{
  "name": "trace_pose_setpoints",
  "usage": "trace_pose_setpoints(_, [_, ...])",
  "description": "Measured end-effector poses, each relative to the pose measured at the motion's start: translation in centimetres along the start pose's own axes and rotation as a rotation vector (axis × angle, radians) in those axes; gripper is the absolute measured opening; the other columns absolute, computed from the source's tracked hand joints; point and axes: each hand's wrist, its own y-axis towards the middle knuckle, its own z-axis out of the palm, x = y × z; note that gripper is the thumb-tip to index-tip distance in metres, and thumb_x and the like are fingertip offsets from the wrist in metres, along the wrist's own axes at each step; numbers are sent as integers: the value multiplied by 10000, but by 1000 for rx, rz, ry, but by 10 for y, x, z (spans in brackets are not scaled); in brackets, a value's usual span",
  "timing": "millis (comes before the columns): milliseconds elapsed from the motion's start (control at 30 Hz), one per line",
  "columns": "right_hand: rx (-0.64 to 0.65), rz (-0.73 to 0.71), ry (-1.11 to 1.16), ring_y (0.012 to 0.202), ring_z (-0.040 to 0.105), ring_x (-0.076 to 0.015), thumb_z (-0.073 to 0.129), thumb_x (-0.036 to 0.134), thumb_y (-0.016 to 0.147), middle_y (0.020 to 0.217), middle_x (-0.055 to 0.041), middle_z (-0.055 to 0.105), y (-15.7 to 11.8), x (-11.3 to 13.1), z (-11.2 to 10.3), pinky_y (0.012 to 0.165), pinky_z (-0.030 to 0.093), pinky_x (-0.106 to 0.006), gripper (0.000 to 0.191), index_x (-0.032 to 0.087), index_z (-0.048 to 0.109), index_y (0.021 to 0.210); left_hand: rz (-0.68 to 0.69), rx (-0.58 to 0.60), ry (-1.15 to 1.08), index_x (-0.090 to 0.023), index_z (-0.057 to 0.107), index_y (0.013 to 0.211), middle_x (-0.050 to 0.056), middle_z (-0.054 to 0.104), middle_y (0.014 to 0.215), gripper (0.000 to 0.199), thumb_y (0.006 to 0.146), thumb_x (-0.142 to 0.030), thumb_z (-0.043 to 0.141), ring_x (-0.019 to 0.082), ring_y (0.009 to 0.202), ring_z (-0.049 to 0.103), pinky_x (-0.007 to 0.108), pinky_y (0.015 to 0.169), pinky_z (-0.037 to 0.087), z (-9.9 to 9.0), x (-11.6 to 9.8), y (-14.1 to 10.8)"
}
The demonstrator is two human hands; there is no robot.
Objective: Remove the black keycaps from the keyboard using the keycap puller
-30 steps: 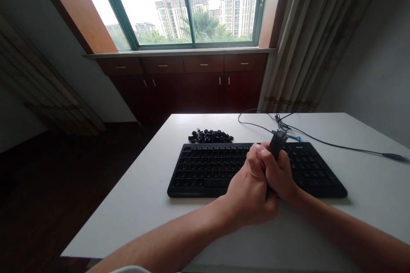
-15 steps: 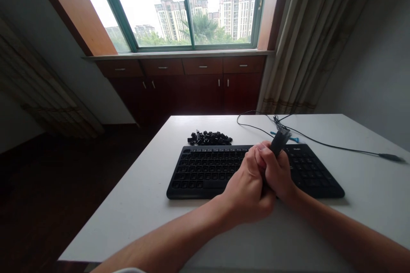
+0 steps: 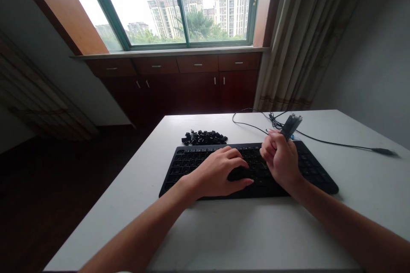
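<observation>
Keyboard (image 3: 256,190) under 2 hands (image 3: 249,167), right gripping dark, possibly plastic tool (image 3: 290,126)

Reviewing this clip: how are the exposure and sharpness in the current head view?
Head view: sky blown out through the window, floor almost black; soft shadow on the table before the keyboard; whatever is dark under the left hand merges with the keys; black tool slightly soft at its tip; wide-angle stretch toward the edges.

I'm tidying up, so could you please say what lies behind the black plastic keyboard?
A pile of small black pieces and a thin black cable; the right hand covers some of that area.
</observation>
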Motion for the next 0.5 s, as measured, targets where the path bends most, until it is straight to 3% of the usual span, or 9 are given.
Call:
trace_pose_setpoints(67, [8,-9,-11,397,242,-70,664,267,872,471,87,295,0,-1,0,378,190,-249,443,227,333,580,-5,5,-13,-216,756,1049,67,680,1013,285,927,-467,697,221,942,627,369,886,534,-2,5,-1])
trace_pose_setpoints(333, [42,-10,-52,400,250,-66,680,285,890,480,90,310,-1,-7,-3,374,195,-243,442,228,351,600,-25,-15,-158,-228,764,1038,34,730,1006,133,961,-307,689,170,924,680,290,862,534,-8,9,3])
trace_pose_setpoints(500, [85,-23,-69,409,260,-66,673,290,907,490,87,329,-1,-8,-5,383,201,-240,433,226,364,610,-297,-244,148,-249,751,990,-7,757,986,154,976,-371,660,157,886,695,275,819,521,-26,36,-4])
